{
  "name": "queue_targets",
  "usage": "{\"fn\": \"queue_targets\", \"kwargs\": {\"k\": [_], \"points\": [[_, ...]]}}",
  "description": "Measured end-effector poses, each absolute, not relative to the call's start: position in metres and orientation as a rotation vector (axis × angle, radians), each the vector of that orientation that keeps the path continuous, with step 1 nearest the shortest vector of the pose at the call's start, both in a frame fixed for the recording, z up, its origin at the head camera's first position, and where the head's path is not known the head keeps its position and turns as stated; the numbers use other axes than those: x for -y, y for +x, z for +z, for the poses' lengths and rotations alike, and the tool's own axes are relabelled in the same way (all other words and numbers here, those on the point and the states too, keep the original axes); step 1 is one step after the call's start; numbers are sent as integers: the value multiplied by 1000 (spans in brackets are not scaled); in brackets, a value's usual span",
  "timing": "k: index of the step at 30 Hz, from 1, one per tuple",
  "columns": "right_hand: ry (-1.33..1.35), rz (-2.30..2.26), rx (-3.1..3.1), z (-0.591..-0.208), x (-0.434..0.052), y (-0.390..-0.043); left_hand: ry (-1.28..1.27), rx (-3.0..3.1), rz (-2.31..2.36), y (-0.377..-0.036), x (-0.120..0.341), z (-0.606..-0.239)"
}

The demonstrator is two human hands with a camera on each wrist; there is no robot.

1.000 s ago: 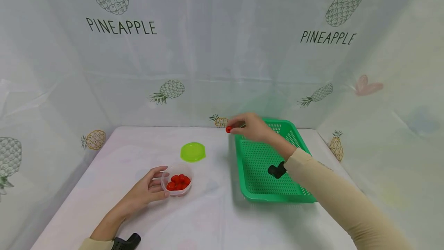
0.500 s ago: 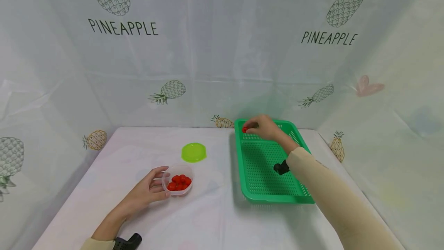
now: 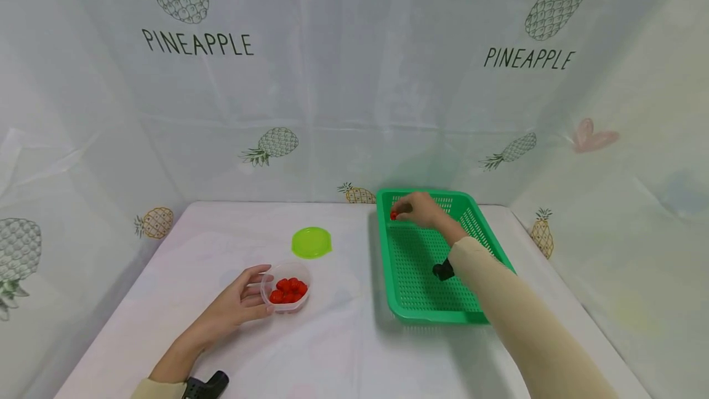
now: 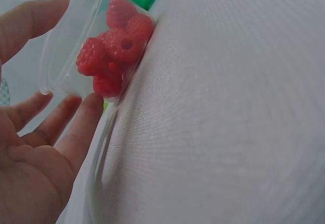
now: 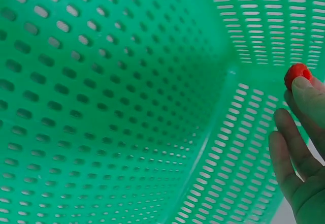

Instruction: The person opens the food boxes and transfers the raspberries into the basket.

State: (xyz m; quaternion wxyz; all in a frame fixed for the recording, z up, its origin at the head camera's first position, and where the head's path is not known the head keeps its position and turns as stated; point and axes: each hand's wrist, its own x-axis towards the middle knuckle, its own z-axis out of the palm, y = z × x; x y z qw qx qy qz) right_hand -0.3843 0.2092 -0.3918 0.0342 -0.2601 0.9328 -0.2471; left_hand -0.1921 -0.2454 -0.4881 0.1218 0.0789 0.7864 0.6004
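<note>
My right hand (image 3: 421, 210) is over the far left part of a green plastic basket (image 3: 392, 291), pinching a red raspberry (image 5: 296, 76) between thumb and index finger; its other fingers are loosely bent. Beside a small clear plastic container (image 3: 309, 282) my left hand (image 3: 232, 305) rests on the table, fingers spread and fairly straight. Its fingertips (image 4: 94, 100) are against the container's outer wall, and the thumb overlaps the rim. Several raspberries (image 4: 114, 46) lie in the bottom of this container, one showing its hollow end.
A bright green lid (image 3: 311, 242) lies flat behind the container. The table (image 3: 332, 350) has a white cloth, and a pineapple-print sheet (image 3: 354, 79) hangs around its back and sides. The basket's walls (image 5: 254, 142) are perforated.
With the raspberry in its fingers, my right hand has moved right across the basket's left rim, then lower into the far left corner. The left hand stays at the container.
</note>
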Motion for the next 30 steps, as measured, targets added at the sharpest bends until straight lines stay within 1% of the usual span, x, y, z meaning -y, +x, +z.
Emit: {"fn": "queue_targets", "kwargs": {"k": [16,23,30], "points": [[-841,-664,-2842,-424,-214,-391,231,-2285,1743,-193,244,-490],[-867,-596,-2828,-427,-214,-388,231,-2283,1751,-192,244,-491],[-831,-529,-2823,-424,-212,-385,224,-2273,1758,-191,244,-490]]}}
